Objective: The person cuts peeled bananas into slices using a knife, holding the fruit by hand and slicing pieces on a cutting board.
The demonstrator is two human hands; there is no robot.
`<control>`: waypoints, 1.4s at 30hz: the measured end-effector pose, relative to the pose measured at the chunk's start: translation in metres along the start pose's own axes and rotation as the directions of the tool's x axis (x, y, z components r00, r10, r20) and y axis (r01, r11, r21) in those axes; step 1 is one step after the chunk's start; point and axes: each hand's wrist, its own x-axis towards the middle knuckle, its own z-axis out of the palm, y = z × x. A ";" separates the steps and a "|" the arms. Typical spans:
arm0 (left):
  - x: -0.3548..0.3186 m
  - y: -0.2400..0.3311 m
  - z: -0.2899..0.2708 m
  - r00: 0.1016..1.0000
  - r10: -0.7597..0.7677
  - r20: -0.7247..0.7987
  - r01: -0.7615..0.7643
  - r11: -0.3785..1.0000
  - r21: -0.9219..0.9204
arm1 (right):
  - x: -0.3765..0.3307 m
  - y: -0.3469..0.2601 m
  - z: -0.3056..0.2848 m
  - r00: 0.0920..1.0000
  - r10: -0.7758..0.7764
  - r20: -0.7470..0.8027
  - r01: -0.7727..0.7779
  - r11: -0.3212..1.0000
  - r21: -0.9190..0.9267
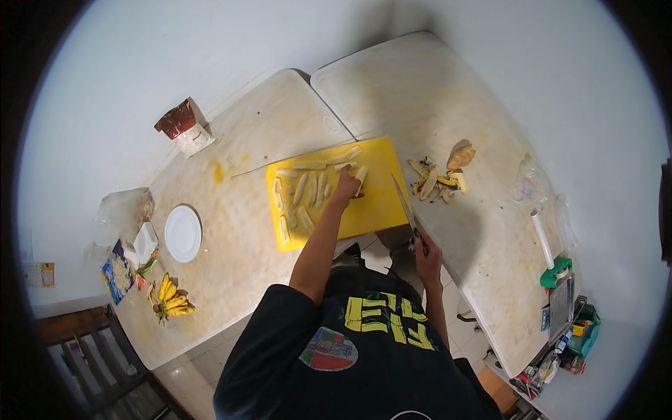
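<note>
Pale banana slice (361,179) lies against left grip (347,185), hold unclear; right grip (426,253) clasps knife (404,201).

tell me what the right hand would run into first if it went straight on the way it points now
With the knife leading, the right hand would probably meet the board first, at its right edge. The knife looks near or over that edge, but its height is unclear.
</note>
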 end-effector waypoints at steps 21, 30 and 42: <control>-0.084 0.020 -0.028 0.944 0.224 0.242 -0.009 0.752 -0.659 | 0.009 -0.029 0.009 0.953 0.124 0.276 -0.204 0.937 0.284; -0.113 0.033 -0.036 0.850 0.432 0.301 -0.158 0.754 -0.637 | 0.011 -0.036 0.003 0.958 0.011 0.285 -0.097 0.953 0.287; -0.172 0.088 -0.040 0.689 0.424 0.588 -0.018 0.821 -0.571 | 0.056 -0.126 -0.009 0.964 -0.184 0.194 0.151 0.974 0.169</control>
